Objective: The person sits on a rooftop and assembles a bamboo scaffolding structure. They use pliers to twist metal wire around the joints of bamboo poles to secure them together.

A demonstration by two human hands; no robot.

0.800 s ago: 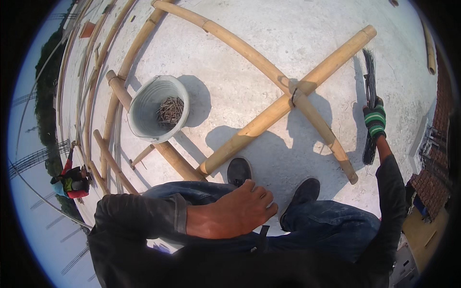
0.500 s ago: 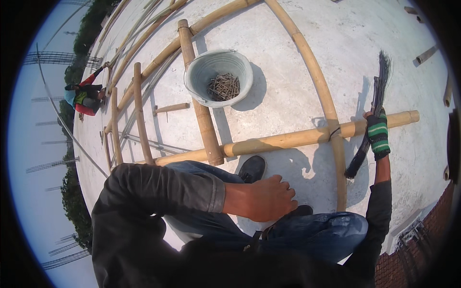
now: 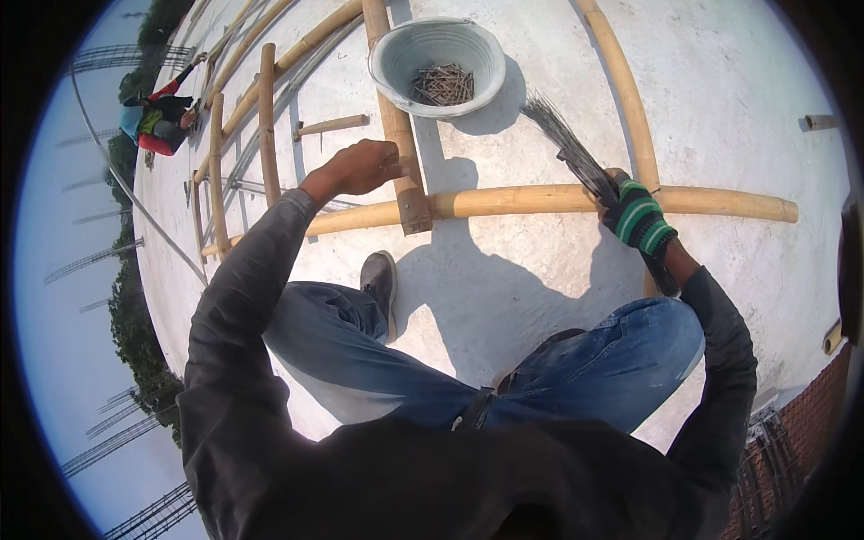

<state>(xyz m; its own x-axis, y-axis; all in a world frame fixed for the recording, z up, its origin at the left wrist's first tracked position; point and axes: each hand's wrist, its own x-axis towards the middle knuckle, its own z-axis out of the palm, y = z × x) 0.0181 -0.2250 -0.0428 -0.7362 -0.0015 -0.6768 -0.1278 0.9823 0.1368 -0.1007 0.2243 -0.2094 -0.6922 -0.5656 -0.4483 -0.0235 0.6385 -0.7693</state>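
My right hand (image 3: 634, 214), in a green-and-black striped glove, grips a bundle of thin dark tie wire (image 3: 569, 144). The bundle slants across a long bamboo pole (image 3: 513, 200), its splayed end toward the upper left. My bare left hand (image 3: 360, 168) is closed, held beside a shorter bamboo crosspiece (image 3: 403, 144); whatever its fingers hold, if anything, is hidden. Beyond it a grey bucket (image 3: 385, 67) stands against that crosspiece, with nails (image 3: 444, 84) in its bottom. A hammer (image 3: 331, 126) lies on the pale floor left of the bucket.
More bamboo poles (image 3: 268, 126) form a frame running to the far left. There another person (image 3: 162, 117) in red and black crouches. A curved bamboo pole (image 3: 625, 81) lies at the right. Cut bamboo ends (image 3: 821, 122) and brick-coloured roofing (image 3: 814, 414) show near the right edge.
My left hand has swung from over my lap out to the upper left, beside the crosspiece. My right hand has moved left with the wire bundle, which now tilts leftward. The view has shifted.
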